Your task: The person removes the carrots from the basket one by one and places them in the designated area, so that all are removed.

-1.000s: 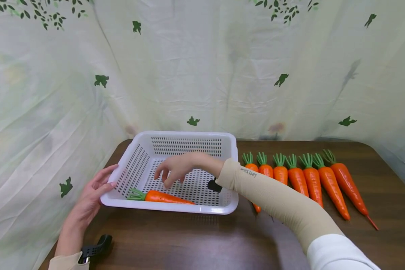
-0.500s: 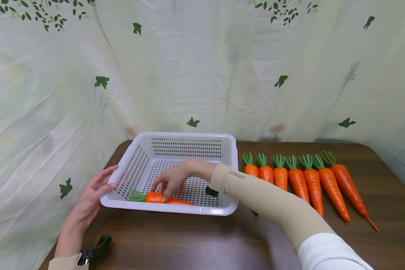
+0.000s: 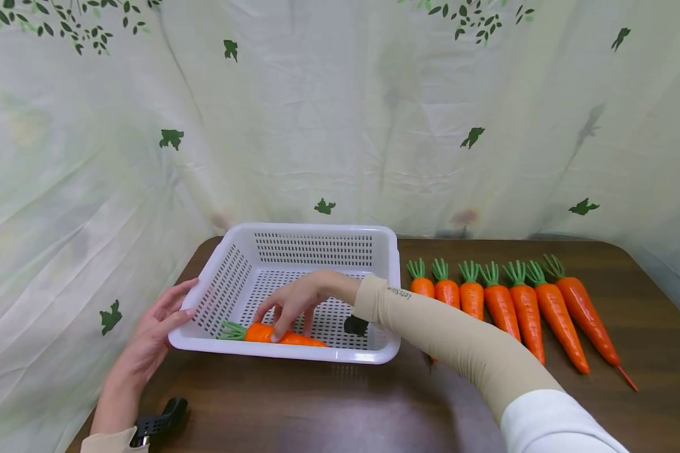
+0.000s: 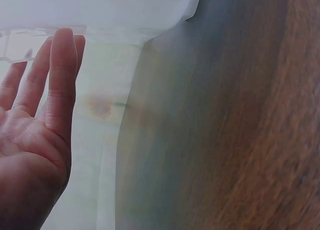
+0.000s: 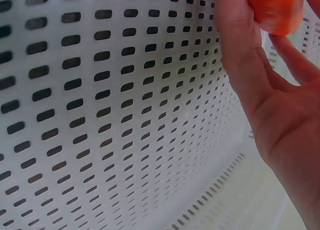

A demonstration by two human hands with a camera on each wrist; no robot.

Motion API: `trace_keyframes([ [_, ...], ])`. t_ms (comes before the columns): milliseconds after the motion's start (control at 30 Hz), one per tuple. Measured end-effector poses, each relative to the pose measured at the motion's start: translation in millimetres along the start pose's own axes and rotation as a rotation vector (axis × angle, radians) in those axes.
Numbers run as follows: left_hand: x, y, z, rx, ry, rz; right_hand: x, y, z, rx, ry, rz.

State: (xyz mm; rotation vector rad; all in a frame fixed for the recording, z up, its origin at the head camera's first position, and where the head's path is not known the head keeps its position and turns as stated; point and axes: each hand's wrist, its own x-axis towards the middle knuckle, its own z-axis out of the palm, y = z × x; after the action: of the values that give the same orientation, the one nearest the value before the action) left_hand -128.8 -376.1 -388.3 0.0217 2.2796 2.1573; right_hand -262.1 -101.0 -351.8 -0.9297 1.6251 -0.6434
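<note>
In the head view a white plastic basket [image 3: 317, 354] with slotted walls holds one orange carrot [image 3: 257, 333] with green stalks, lying along its near wall. My right hand [image 3: 294, 303] reaches into the basket and grips this carrot from above, thumb on the near side. The right wrist view has the carrot [image 5: 277, 12] between the fingers and thumb, over the slotted basket floor. At the basket's left end my left hand [image 3: 147, 333] touches the rim with its fingertips and thumb. The left wrist view shows that hand [image 4: 37, 125] with straight fingers at the basket's outer side.
Several more carrots [image 3: 524, 314] lie in a row on the brown table [image 3: 317, 409], right of the basket, green tops away from me. My right sleeve crosses over the lower ends of some. A pale leaf-patterned curtain [image 3: 340, 113] hangs behind and to the left.
My right hand has come down onto the carrot in the basket and taken hold of it; the carrot has shifted slightly. My left hand has stayed at the rim.
</note>
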Motion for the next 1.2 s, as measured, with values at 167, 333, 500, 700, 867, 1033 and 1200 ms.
trace_keyframes([
  [167,1.2,0.9,0.2,0.000,-0.005,0.003,-2.0,-0.1,-2.1,0.022,-0.021,-0.014],
  [333,1.9,0.6,0.8,-0.004,-0.008,0.000,-4.0,-0.6,-2.8,0.023,-0.028,-0.029],
  [500,3.4,0.7,0.7,-0.004,-0.011,0.006,-7.9,-3.2,-5.2,0.025,-0.011,-0.086],
  [700,1.9,-0.8,-0.8,-0.005,-0.011,0.012,-14.6,-7.3,-4.6,0.043,0.068,-0.174],
  [867,1.4,-1.9,-1.4,0.004,0.000,-0.008,-22.2,-12.5,-3.6,0.042,0.176,-0.232],
  [1033,0.9,-2.3,-1.6,0.007,0.009,-0.025,-32.1,-20.2,-1.0,0.043,0.306,-0.264],
  [1200,1.2,-3.0,-1.3,0.007,0.009,-0.024,-41.2,-24.7,3.1,0.031,0.417,-0.294],
])
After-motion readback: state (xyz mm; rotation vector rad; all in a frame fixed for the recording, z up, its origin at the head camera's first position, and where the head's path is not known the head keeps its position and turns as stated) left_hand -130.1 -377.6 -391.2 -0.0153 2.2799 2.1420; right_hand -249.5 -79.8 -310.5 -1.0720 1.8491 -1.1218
